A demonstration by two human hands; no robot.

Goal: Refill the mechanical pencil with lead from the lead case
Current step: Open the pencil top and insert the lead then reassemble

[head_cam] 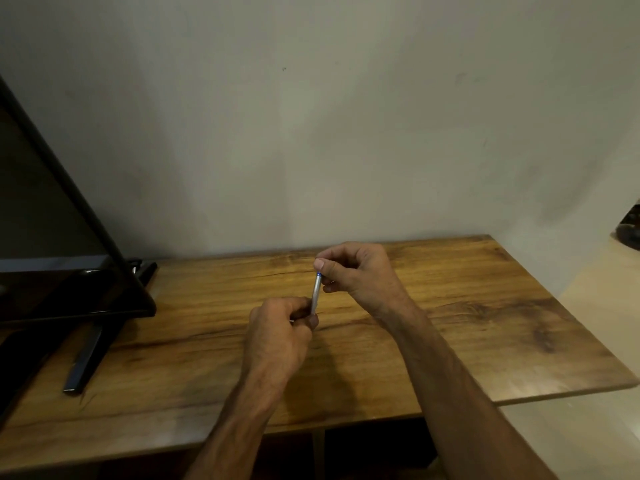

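A silver mechanical pencil [316,292] with a blue ring near its top stands almost upright above the middle of the wooden table [485,306]. My left hand [282,329] grips its lower end, and the tip is hidden in my fingers. My right hand [353,271] pinches the pencil's top end between thumb and forefinger at the blue ring. I cannot see the lead case or any loose lead.
A black monitor [52,220] on a dark stand [86,355] fills the left side of the table. A plain wall rises right behind the table. The table's right edge drops to a pale floor, with a dark object [630,232] at the far right.
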